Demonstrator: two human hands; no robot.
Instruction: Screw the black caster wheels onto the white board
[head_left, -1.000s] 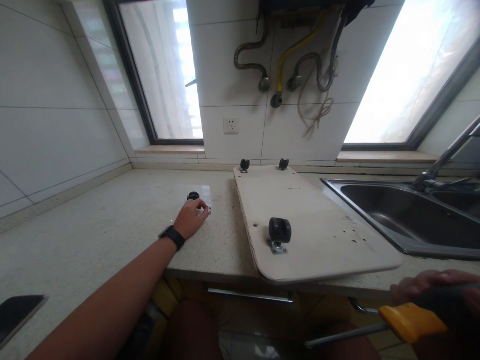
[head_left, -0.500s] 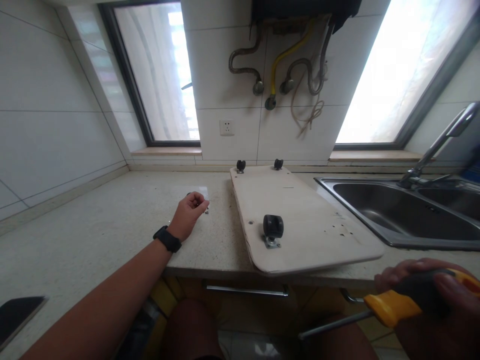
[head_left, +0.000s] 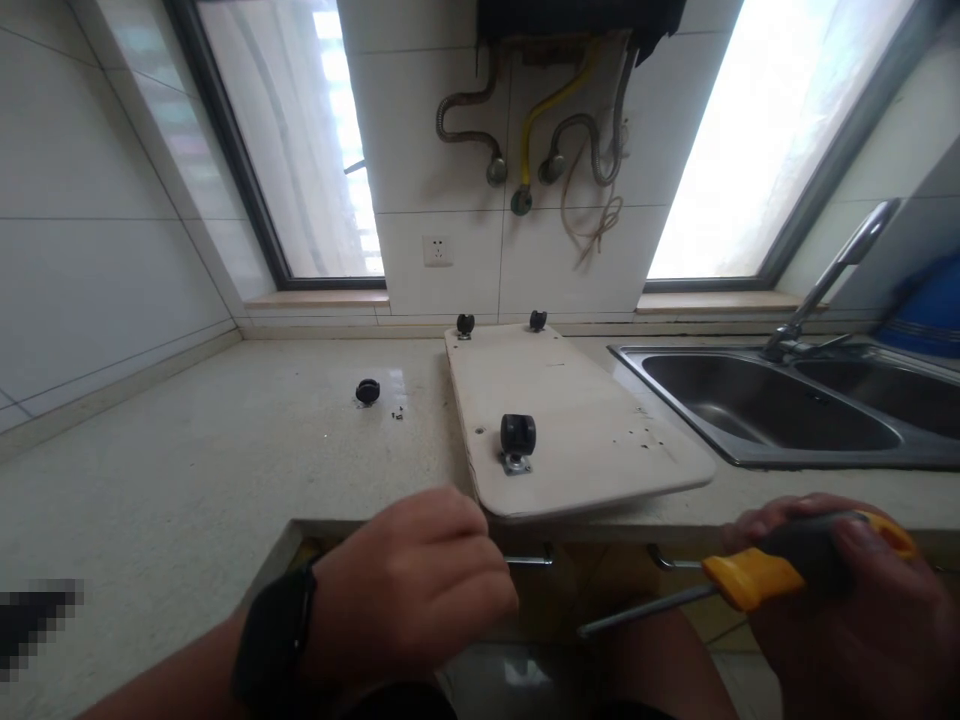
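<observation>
My left hand (head_left: 412, 585), a black watch on its wrist, is closed in front of the counter edge; its fingertips are turned away, so any small thing in them is hidden. My right hand (head_left: 874, 600) grips a screwdriver (head_left: 750, 580) with a yellow and black handle, its shaft pointing left and down. Between and beyond them lies a pale board (head_left: 577, 400) with rounded corners. Black casters stand on it: a near-left caster (head_left: 517, 436), a far-left caster (head_left: 465, 324) and a far-right caster (head_left: 538, 320). Holes mark the near-right corner. A loose caster (head_left: 367, 391) and tiny screw-like pieces (head_left: 398, 413) lie on the counter.
The speckled counter (head_left: 187, 470) runs along the wall. To the board's right is a steel sink (head_left: 787, 410) with a tall faucet (head_left: 832, 265). Drawer handles (head_left: 529, 560) stick out below the edge. A blurred dark object (head_left: 34, 620) lies at lower left.
My left hand has come back from beside the small pieces toward my body, uncovering the loose caster. The view has shifted slightly right. My right hand still holds the screwdriver.
</observation>
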